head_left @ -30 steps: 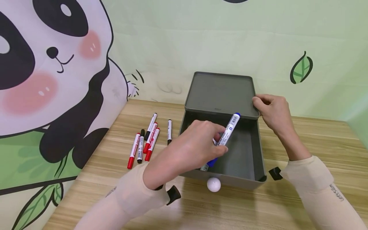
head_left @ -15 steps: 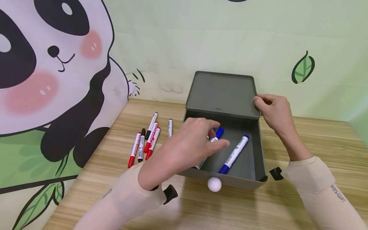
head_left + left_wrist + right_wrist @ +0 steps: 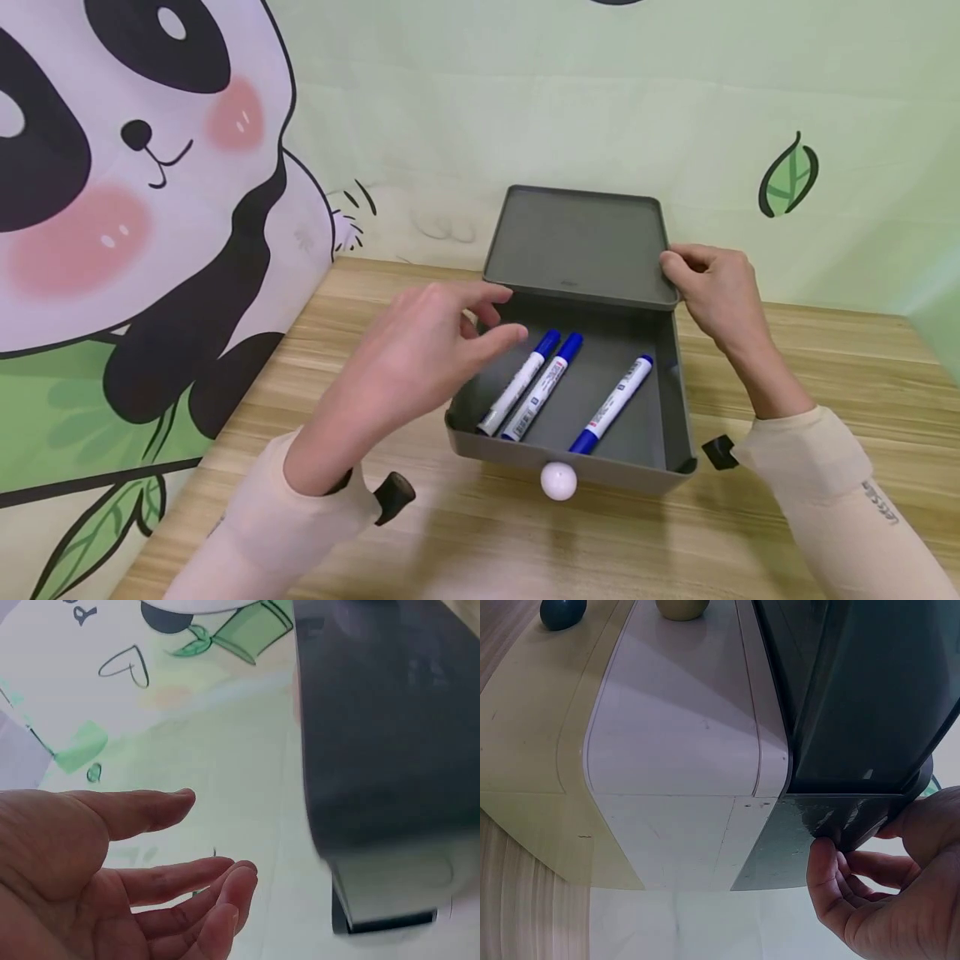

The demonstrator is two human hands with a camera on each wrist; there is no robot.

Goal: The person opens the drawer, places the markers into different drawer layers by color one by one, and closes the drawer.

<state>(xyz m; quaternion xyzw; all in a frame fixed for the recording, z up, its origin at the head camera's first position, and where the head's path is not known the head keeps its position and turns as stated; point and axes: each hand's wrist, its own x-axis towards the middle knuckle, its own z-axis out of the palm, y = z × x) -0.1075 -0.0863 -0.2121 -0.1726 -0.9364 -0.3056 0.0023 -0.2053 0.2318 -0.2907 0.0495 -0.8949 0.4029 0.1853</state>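
A dark grey drawer (image 3: 495,450) with a white knob (image 3: 558,482) stands pulled out from under its flat grey top (image 3: 585,242). Three white markers with blue caps lie inside: two side by side at the left (image 3: 517,383) and one marker (image 3: 613,403) at the right. My left hand (image 3: 420,350) hovers at the drawer's left side, fingers and thumb apart and empty; in the left wrist view the hand (image 3: 142,885) is beside a dark drawer wall (image 3: 390,735). My right hand (image 3: 716,287) grips the right edge of the top; the right wrist view shows fingertips (image 3: 825,862) at its dark corner.
In the right wrist view, a white unit (image 3: 682,712) and a yellow unit (image 3: 525,765) are stacked with the dark one, each with a knob. The wooden table (image 3: 825,375) surrounds the stack. A panda-printed cloth (image 3: 412,100) hangs behind and at the left.
My left hand let go of a blue-capped marker, which dropped into the drawer's right part, then moved left, covering the red and black markers on the table. My right hand stayed put.
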